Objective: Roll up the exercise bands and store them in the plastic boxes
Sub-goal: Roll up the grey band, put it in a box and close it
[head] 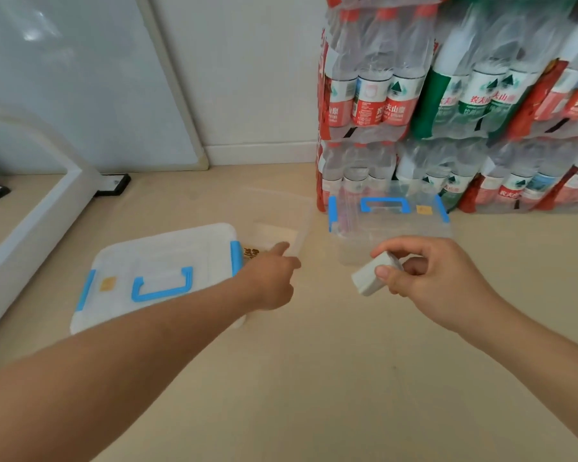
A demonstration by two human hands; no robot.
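My right hand (pixel 427 278) pinches a rolled-up pale grey exercise band (pixel 371 278) between thumb and fingers, held just in front of a closed clear plastic box (pixel 391 228) with blue latches and handle. My left hand (pixel 274 281) reaches forward with the index finger stretched out and the other fingers curled, holding nothing. It hovers beside an open clear box (pixel 281 211) with no lid, which sits on the floor. To the left lies a white lid (pixel 161 261) with a blue handle and clips, resting on the floor.
Stacked shrink-wrapped packs of water bottles (pixel 464 105) rise behind the closed box at the right. A white frame leg (pixel 30 228) runs diagonally at the left. A leaning panel (pixel 80 78) and the wall stand at the back. The floor is beige.
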